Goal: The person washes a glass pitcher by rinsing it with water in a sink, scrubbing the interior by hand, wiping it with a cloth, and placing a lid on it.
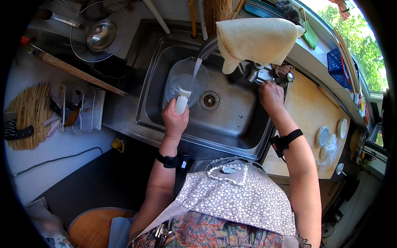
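My left hand (175, 119) grips the white handle (181, 104) of a clear pitcher (174, 77) over the left side of the stainless steel sink (231, 121). Water (197, 66) streams from the dark faucet spout (208, 47) into the pitcher, where some water has gathered. At the sink's right side, my right hand (271, 96) has its fingers bent against the lower part of the metal faucet body (259, 74), just below the lever (285, 78). Whether the fingers close around any part there is hidden. A cream mesh cloth (257, 40) drapes over the faucet.
Right of the sink lies a wooden board (305, 102) with round lids (323, 136) and a clear plastic bag (329, 151). A wire strainer (79, 46) holding a ladle (102, 35) and a wooden-handled tool (80, 73) are at left. A blue basket (339, 69) stands by the window.
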### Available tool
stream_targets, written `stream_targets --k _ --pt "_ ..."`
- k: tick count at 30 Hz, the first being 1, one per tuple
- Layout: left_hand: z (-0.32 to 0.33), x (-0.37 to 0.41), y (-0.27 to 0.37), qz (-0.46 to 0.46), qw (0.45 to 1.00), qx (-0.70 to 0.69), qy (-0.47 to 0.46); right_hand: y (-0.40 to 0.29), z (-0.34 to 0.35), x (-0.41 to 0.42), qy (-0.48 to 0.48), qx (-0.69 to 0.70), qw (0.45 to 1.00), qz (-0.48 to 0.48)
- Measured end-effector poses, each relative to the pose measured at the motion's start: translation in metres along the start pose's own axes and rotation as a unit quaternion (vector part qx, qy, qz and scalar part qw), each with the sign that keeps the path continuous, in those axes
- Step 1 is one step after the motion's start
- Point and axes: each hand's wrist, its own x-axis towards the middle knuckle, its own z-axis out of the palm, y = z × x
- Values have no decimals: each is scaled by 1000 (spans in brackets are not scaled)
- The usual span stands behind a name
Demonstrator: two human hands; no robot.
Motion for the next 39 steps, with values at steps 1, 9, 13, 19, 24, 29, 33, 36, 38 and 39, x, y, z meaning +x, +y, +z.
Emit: stream_targets --k 1,9,13,19,24,29,33,36,38,39 --pt "0 0 0 0 1000 0 0 1 0 0 -1 0 1000 -3" --pt "0 -3 2 -9 1000 -1 -1 6 -2 5 -14 4 1000 -16" --pt "-1 -3 1 -11 1000 -7 -1 8 -3 5 4 20 1000 -24" --pt "-3 -4 4 -27 999 -28 -7 11 2 6 22 27 999 -31" --pt "-2 -4 12 -45 997 -58 -2 12 3 6 23 26 999 -33" --pt "-4 -5 20 -70 994 -85 -23 12 1 6 18 27 999 -36" --pt "-4 -7 15 -92 988 -115 -39 12 0 7 16 26 999 -34" --pt "-4 -9 15 -89 986 -136 -36 12 0 7 17 26 999 -33" --pt "-5 -9 17 -105 981 -160 -46 12 0 7 17 23 999 -33" --pt "-5 -9 18 -113 977 -171 -50 12 0 7 16 22 999 -33"
